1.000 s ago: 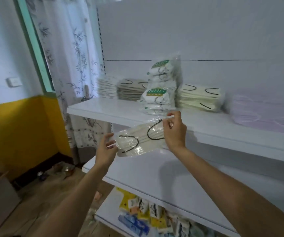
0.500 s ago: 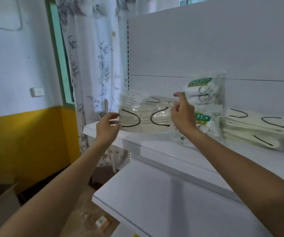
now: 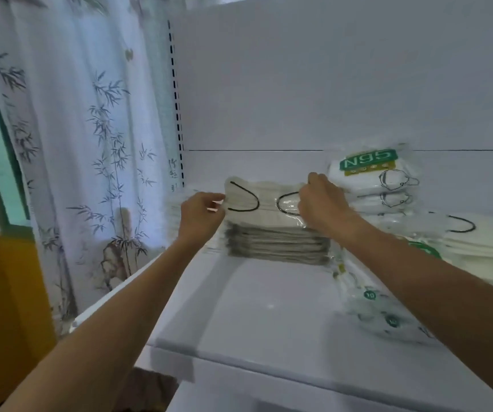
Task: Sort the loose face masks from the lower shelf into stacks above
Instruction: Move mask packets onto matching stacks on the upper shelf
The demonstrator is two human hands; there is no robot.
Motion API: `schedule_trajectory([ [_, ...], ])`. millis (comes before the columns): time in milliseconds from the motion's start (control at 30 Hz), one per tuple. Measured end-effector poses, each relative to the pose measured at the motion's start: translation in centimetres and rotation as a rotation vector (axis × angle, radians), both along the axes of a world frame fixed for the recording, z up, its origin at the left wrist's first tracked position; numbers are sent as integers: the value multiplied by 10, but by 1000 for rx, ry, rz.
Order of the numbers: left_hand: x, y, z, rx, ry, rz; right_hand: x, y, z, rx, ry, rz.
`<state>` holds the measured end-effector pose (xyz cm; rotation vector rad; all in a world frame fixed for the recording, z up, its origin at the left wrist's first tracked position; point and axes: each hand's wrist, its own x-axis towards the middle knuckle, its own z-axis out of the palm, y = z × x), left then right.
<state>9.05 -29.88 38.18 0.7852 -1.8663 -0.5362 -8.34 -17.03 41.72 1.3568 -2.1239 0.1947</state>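
A cream face mask (image 3: 264, 200) in clear wrap, with black ear loops, lies tilted on top of a grey-edged stack of masks (image 3: 278, 243) at the back of the upper shelf (image 3: 269, 310). My left hand (image 3: 200, 217) pinches the wrap's left edge. My right hand (image 3: 321, 203) grips its right end and covers part of one loop. Both hands sit at the top of the stack.
Bagged N95 masks (image 3: 379, 179) stand stacked right of the grey stack, with more bags (image 3: 370, 295) lying in front. A cream mask stack (image 3: 483, 242) sits far right. A low white stack (image 3: 177, 209) is behind my left hand. A bamboo-print curtain (image 3: 90, 144) hangs left.
Both hands carried the wrapped mask up from below the upper shelf, then back and down onto the grey-edged stack. The view came closer to the shelf.
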Motion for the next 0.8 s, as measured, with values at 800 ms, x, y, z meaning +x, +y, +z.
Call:
schedule_trajectory([
  [800,-23,-71,-15,-495,-449,-3,-21,-47,-15,228,479,-235],
])
